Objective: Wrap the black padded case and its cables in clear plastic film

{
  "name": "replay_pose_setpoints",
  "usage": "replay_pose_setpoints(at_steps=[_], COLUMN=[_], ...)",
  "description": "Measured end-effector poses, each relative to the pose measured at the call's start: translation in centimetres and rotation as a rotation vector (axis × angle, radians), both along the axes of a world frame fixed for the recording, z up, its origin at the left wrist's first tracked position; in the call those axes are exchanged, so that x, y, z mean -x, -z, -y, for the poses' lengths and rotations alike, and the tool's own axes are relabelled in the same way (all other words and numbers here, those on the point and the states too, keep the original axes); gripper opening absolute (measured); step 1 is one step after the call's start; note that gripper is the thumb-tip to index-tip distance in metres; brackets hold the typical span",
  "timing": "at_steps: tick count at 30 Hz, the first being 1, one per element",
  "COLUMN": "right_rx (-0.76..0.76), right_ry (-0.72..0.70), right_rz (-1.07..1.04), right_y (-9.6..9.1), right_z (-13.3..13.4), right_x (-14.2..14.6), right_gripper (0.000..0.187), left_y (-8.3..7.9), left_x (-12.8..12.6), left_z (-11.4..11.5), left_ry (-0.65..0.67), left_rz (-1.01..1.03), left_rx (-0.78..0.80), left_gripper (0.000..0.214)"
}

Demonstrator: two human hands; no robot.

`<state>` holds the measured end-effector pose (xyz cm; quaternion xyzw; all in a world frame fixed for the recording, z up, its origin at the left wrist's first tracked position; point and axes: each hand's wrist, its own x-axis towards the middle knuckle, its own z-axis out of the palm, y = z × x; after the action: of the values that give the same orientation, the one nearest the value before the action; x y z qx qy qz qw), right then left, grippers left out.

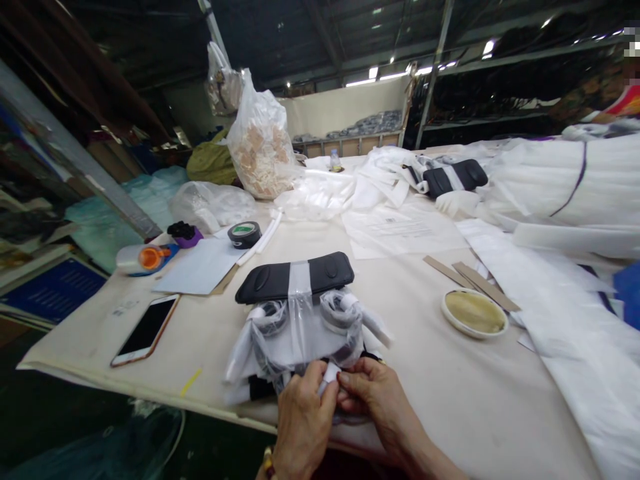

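Note:
A black padded piece (267, 281) with a white band (300, 283) around its middle lies near the front edge of the table. On its near side are rings or curled straps in clear plastic wrap (341, 312), with white tubes of wrapping sticking out at both sides. My left hand (306, 420) is closed, pinching a small white strip (329, 375) at the near end of this bundle. Close against it on the right, the bent fingers of my right hand (380, 397) pinch the strip's other side. The strip's far end is hidden by my fingers.
Left on the table are a phone (145, 330), a pale sheet (193, 270), black tape (244, 235) and a tape dispenser (145, 259). At right are a round yellowish dish (474, 312), cardboard strips (480, 283) and white foam sheeting (555, 347). A similar black piece (455, 177) lies farther back.

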<state>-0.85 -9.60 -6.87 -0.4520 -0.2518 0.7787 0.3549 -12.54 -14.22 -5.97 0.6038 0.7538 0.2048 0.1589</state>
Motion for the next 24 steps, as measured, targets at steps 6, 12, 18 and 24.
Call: replay_pose_setpoints(at_steps=[6,12,18,24], right_rx=[0.072,0.143,0.162,0.089], right_ry=[-0.029,-0.155,-0.154,-0.139], right_rz=[0.033,-0.088,-0.13,-0.047], right_y=[0.0,0.2,0.3,0.7], right_z=[-0.1,-0.3,-0.3,-0.1], right_x=[-0.2,-0.7,-0.7,-0.5], right_gripper=[0.04,0.037,0.026,0.02], left_y=[0.3,0.8,1.2,1.6], left_x=[0.2,0.4,0.7,0.9], left_z=[0.0,0.2,0.3,0.5], left_ry=[0.003,0.04,0.074,0.105], left_rz=[0.031,0.061,0.06,-0.01], left_rx=[-0.066,-0.105,-0.112,-0.176], left_gripper=[0.024,0.022,0.02,0.017])
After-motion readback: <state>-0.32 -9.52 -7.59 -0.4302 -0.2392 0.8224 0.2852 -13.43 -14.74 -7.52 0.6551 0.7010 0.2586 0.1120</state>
